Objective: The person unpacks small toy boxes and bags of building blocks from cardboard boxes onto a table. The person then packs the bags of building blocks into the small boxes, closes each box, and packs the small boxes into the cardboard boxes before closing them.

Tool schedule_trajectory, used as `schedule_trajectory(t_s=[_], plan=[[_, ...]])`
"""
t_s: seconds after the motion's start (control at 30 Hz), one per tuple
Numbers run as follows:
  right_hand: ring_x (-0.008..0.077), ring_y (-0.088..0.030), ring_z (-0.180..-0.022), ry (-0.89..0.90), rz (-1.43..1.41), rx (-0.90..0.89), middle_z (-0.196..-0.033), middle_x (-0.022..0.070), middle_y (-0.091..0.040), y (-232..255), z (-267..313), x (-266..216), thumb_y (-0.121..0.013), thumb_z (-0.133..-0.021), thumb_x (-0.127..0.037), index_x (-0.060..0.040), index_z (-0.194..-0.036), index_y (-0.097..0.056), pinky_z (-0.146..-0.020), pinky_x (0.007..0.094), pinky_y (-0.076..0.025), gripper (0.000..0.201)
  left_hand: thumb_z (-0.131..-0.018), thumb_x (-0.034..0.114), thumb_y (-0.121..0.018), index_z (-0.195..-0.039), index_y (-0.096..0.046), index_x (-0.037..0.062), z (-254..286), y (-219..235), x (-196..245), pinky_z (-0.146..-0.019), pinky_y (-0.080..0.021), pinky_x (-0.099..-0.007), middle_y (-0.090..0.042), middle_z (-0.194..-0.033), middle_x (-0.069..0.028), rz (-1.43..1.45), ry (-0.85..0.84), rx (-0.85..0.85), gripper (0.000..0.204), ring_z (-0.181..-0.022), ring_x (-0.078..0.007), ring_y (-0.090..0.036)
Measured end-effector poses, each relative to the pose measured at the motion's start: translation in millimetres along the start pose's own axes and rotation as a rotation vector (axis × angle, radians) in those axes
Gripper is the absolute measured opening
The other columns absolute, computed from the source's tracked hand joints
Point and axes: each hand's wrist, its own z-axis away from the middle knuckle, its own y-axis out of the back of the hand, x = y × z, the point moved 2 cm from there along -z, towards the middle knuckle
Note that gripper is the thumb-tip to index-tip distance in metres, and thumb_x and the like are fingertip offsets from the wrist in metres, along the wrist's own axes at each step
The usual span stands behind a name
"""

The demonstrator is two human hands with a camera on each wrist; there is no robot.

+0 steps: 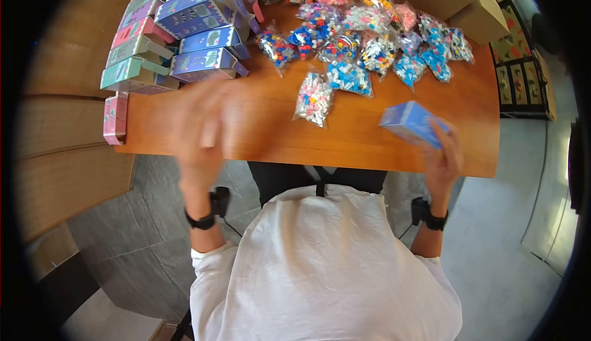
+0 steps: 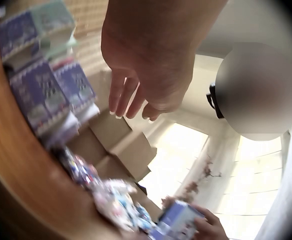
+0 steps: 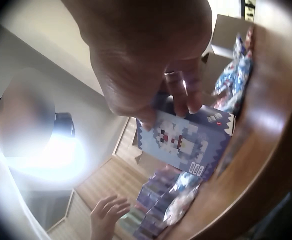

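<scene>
A small blue carton (image 1: 411, 122) with a pixel-style figure printed on its side is held in my right hand (image 1: 446, 151) over the right part of the table. In the right wrist view, thumb and fingers pinch the carton (image 3: 178, 140) near its upper edge. My left hand (image 1: 206, 119), blurred by motion, is over the left front of the table. Its fingers (image 2: 128, 100) extend loosely in the left wrist view, and nothing is in them. Nearest to it are the stacked purple-blue cartons (image 1: 206, 64). A bag of white and pink bricks (image 1: 314, 99) lies between the two hands.
Several clear bags of coloured bricks (image 1: 363, 39) cover the back of the wooden table (image 1: 265, 132). Green and pink cartons (image 1: 132, 73) are stacked at the left, and a single pink carton (image 1: 115, 118) stands at the left corner. Cardboard boxes (image 1: 474, 8) stand behind.
</scene>
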Motion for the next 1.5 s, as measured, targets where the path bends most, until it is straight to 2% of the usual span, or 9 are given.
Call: schedule_trajectory(t_s=[0.23, 0.47, 0.77, 0.83, 0.9, 1.07, 1.2, 1.37, 1.5], plan=[[0.0196, -0.061, -0.116, -0.395, -0.081, 0.184, -0.141, 0.0133, -0.055, 38, 3, 47, -0.065, -0.097, 0.005, -0.0037, -0.147, -0.054, -0.078, 0.0266, -0.053, 0.052, -0.094, -0.010, -0.056, -0.123, -0.069, 0.0022, -7, 70, -70, -0.101, -0.051, -0.0411, -0.070, -0.124, -0.0135, -0.255, 0.235, 0.123, 0.034, -0.118, -0.0319, -0.065], [0.0122, -0.058, -0.095, -0.226, 0.175, 0.245, -0.149, 0.0141, -0.046, 34, 0, 33, -0.072, -0.096, -0.002, -0.0038, -0.153, -0.046, -0.068, 0.0236, -0.048, 0.062, -0.091, -0.004, -0.062, -0.144, -0.055, 0.0085, -24, 2, -39, -0.113, -0.041, -0.0469, -0.055, -0.145, -0.0161, -0.274, 0.107, -0.371, 0.055, -0.137, -0.0352, -0.049], [0.0106, -0.053, -0.079, -0.105, 0.307, 0.514, -0.147, 0.0150, -0.050, 54, 12, 0, -0.070, -0.095, -0.004, 0.0008, -0.144, -0.053, -0.077, 0.0277, -0.051, 0.052, -0.079, -0.005, -0.076, -0.136, -0.057, 0.0057, -25, -4, -45, -0.106, -0.043, -0.0461, -0.055, -0.129, -0.0147, -0.374, 0.134, -0.561, 0.061, -0.123, -0.0382, -0.052], [0.0171, -0.060, -0.082, 0.152, 0.441, 0.427, -0.131, 0.0145, -0.065, 42, 8, -16, -0.071, -0.094, -0.006, -0.0013, -0.130, -0.064, -0.069, 0.0271, -0.050, 0.037, -0.080, -0.004, -0.076, -0.136, -0.057, 0.0061, -26, 6, -29, -0.105, -0.044, -0.0442, -0.056, -0.128, -0.0142, -0.215, 0.165, -0.506, 0.060, -0.122, -0.0375, -0.054], [0.0259, -0.066, -0.092, -0.077, 0.221, 0.258, -0.114, 0.0129, -0.071, 10, 0, -39, -0.072, -0.093, -0.008, -0.0028, -0.122, -0.069, -0.077, 0.0348, -0.055, 0.030, -0.081, 0.002, -0.081, -0.136, -0.057, 0.0053, -22, 19, -12, -0.102, -0.049, -0.0400, -0.060, -0.127, -0.0129, 0.037, 0.185, -0.398, 0.060, -0.122, -0.0321, -0.060], [0.0335, -0.061, -0.119, 0.083, 0.227, -0.197, -0.133, 0.0130, -0.062, -68, -40, -42, -0.076, -0.085, -0.009, -0.0040, -0.134, -0.061, -0.094, 0.0436, -0.054, 0.052, -0.073, 0.010, -0.095, -0.147, -0.031, 0.0073, 26, -15, 32, -0.095, -0.055, -0.0381, -0.064, -0.128, -0.0180, 0.636, 0.289, 0.082, 0.097, -0.114, -0.0256, -0.066], [0.0308, -0.059, -0.119, 0.186, 0.359, -0.271, -0.133, 0.0120, -0.060, -107, -64, -31, -0.077, -0.084, -0.014, -0.0053, -0.139, -0.057, -0.097, 0.0432, -0.051, 0.058, -0.075, 0.009, -0.091, -0.116, -0.067, 0.0106, 23, -38, 67, -0.085, -0.059, -0.0388, -0.065, -0.127, -0.0159, 0.594, 0.036, -0.064, 0.048, -0.105, -0.0305, -0.071], [0.0313, -0.063, -0.106, 0.185, 0.357, -0.273, -0.119, 0.0127, -0.064, -113, -72, -21, -0.076, -0.085, -0.015, -0.0051, -0.138, -0.058, -0.091, 0.0426, -0.052, 0.057, -0.077, 0.007, -0.089, -0.113, -0.069, 0.0077, 27, -44, 82, -0.080, -0.059, -0.0406, -0.063, -0.116, -0.0155, 0.448, 0.047, -0.316, 0.041, -0.101, -0.0319, -0.070], [0.0246, -0.068, -0.100, -0.351, -0.265, -0.333, -0.111, 0.0079, -0.070, -83, -60, -11, -0.070, -0.094, -0.011, -0.0041, -0.135, -0.058, -0.085, 0.0387, -0.055, 0.043, -0.079, 0.011, -0.088, -0.112, -0.068, 0.0077, 15, -44, 84, -0.077, -0.058, -0.0419, -0.063, -0.109, -0.0149, 0.467, 0.128, -0.438, 0.039, -0.095, -0.0330, -0.070]])
